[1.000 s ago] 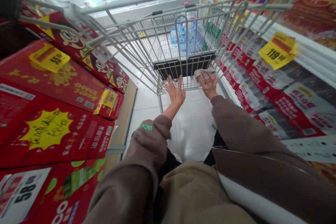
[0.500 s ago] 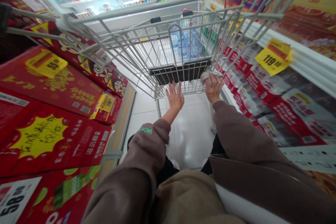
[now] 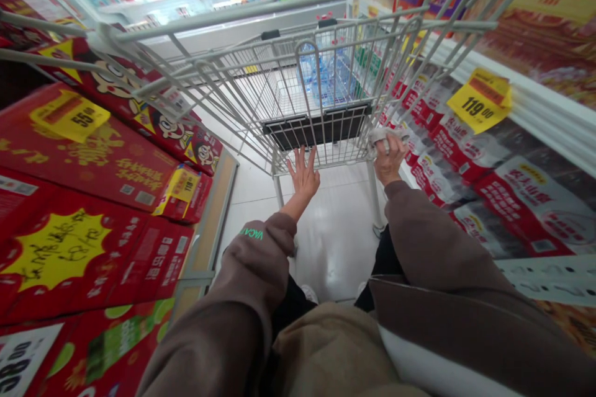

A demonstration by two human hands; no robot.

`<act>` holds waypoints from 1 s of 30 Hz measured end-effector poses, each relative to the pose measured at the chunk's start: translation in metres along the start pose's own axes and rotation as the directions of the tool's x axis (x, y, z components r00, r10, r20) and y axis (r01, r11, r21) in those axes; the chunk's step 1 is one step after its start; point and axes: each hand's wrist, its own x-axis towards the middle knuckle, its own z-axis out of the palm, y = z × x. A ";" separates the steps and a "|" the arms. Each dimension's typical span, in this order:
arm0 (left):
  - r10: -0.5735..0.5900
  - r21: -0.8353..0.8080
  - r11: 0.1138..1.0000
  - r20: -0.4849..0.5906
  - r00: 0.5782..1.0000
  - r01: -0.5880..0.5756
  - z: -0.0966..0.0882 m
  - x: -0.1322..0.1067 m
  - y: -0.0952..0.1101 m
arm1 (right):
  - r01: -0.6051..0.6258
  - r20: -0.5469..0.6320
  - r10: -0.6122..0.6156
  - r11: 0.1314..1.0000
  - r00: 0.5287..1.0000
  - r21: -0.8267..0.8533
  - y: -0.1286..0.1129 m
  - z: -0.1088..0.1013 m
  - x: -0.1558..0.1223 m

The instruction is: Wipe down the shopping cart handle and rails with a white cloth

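- vs earlier frame: both hands sit lower in view & a bit further apart; R hand is further right along cart's near end
- L hand (image 3: pixel 303 178): fingers (image 3: pixel 308 160) spread wide, open, holding nothing; right by cart's near end, can't tell if touching wire
- R hand (image 3: pixel 387 160): fingers (image 3: pixel 393 146) curled round pale crumpled wad (image 3: pixel 385 136), which lies roughly sideways against cart's wire end
- shopping cart (image 3: pixel 279 84): wire, long axis runs fwd down aisle, black flap (image 3: pixel 316 127) at near end
- water bottles (image 3: pixel 311 71) show thru wire, blue-tinted; can't tell if in cart or beyond it
- L of cart: red boxes (image 3: pixel 93 158) w/ yellow 55.00 tag (image 3: pixel 69 115)
- R of cart: white-and-red packs (image 3: pixel 493 189) w/ yellow 119.00 tag (image 3: pixel 478 100)
- white tile floor (image 3: pixel 335 254) under cart
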 end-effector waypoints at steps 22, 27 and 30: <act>0.103 0.042 0.994 0.018 0.995 -0.104 -0.009 -0.007 -0.017 | 0.015 -0.063 -0.012 0.999 0.998 0.049 -0.019 -0.062 0.041; 0.144 0.047 0.988 0.032 0.989 -0.146 -0.017 -0.004 -0.027 | 0.134 -0.023 -0.133 0.990 0.991 0.048 -0.014 -0.072 0.031; 0.145 0.037 0.989 0.020 0.989 -0.146 -0.018 -0.003 -0.025 | 0.125 -0.302 -0.116 0.992 0.946 0.013 -0.006 -0.092 0.078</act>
